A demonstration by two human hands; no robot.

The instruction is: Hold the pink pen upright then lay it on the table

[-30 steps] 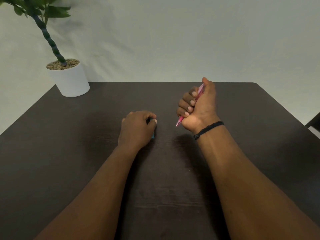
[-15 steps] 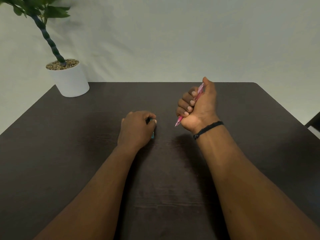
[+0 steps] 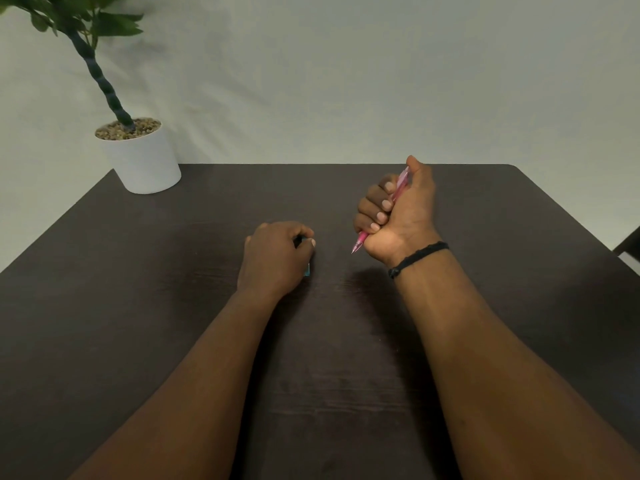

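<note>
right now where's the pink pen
In the head view the pink pen is right of centre, gripped in the fist of the right hand above the dark table, tip pointing down towards the left hand.

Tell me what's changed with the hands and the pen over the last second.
Nothing visibly changed. The right hand still grips the pink pen in a fist, tip pointing down, raised above the dark table. The left hand still rests on the table, fingers curled round a small blue thing that is mostly hidden. The potted plant stays at the far left corner.
</note>
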